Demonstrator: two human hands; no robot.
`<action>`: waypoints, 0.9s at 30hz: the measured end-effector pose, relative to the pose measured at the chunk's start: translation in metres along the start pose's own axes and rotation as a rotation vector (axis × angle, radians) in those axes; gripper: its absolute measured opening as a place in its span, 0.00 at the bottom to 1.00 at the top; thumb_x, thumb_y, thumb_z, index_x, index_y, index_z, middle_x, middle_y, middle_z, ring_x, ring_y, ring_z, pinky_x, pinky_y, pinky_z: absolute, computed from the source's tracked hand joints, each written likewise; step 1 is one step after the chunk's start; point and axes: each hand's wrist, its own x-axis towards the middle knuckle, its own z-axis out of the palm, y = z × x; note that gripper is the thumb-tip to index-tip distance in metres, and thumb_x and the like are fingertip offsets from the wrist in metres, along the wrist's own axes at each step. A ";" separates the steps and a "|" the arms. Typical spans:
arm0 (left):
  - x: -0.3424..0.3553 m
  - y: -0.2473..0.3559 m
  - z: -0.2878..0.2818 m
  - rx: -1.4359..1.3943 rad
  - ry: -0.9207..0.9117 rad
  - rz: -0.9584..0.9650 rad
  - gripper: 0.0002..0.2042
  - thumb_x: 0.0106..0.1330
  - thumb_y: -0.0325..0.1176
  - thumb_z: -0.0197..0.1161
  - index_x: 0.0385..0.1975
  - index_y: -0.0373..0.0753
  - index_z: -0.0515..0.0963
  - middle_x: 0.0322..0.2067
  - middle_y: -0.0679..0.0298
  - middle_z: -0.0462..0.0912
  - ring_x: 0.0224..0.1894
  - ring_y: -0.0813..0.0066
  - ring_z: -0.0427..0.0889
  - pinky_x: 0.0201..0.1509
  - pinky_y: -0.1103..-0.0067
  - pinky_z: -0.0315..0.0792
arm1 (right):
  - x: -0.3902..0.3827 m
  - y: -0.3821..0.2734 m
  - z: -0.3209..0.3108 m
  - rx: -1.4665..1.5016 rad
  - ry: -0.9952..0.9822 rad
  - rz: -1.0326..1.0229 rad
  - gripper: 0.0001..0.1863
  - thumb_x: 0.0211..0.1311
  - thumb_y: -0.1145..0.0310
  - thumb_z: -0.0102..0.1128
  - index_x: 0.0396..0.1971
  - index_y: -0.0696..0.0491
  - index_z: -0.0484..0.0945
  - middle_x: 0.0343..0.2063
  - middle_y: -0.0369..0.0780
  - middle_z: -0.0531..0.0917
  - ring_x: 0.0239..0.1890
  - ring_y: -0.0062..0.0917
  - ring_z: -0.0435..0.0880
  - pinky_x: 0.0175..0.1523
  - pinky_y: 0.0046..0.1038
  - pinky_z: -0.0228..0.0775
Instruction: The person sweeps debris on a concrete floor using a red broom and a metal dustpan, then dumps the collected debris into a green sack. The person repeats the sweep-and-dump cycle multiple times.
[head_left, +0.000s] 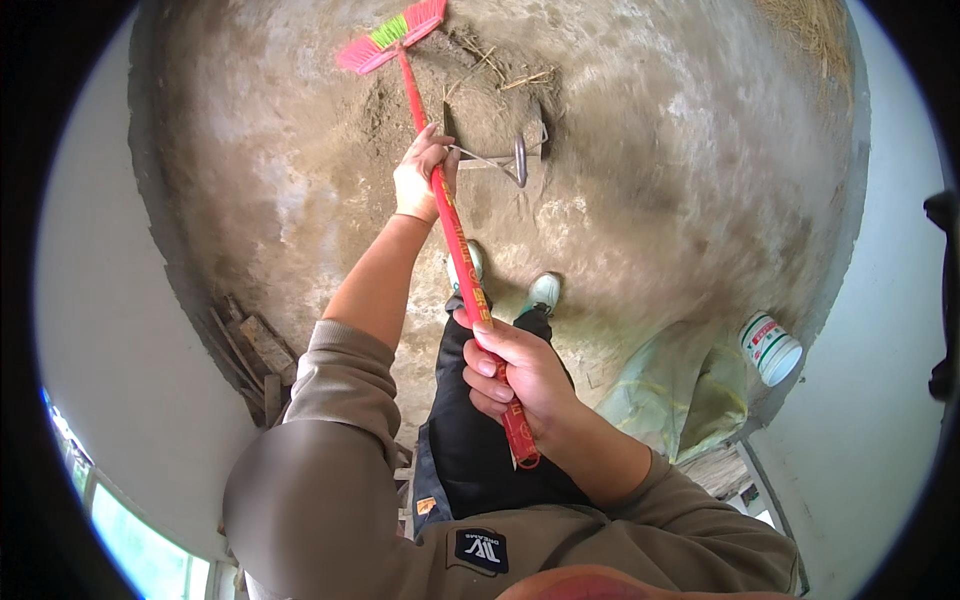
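A broom (456,225) with a red patterned handle slants across the middle of the head view. Its pink and green bristles rest at the far end, beside a heap of dirt (400,110) and straw. My left hand (423,178) is closed around the handle partway up. Lower down, my right hand (520,372) wraps the handle close to its end, near my waist. Just right of my left hand lies what looks like a dirt-covered dustpan or scoop (500,160) with a curved metal loop. Soil and straw hide most of its shape.
Scraps of wood (262,350) lean by the left wall. To the right are a pale translucent sack (675,385) and a white bucket (770,348) on its side near the wall. Loose straw (815,35) lies at the far right. My shoes (541,293) stand on the rough floor.
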 end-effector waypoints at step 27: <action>-0.039 0.120 -0.055 -0.176 -0.189 0.030 0.04 0.57 0.29 0.65 0.23 0.41 0.78 0.30 0.59 0.84 0.36 0.54 0.85 0.41 0.68 0.80 | -0.115 0.081 0.062 0.427 -0.156 -0.179 0.12 0.77 0.66 0.46 0.54 0.52 0.72 0.33 0.32 0.70 0.22 0.14 0.62 0.26 0.19 0.57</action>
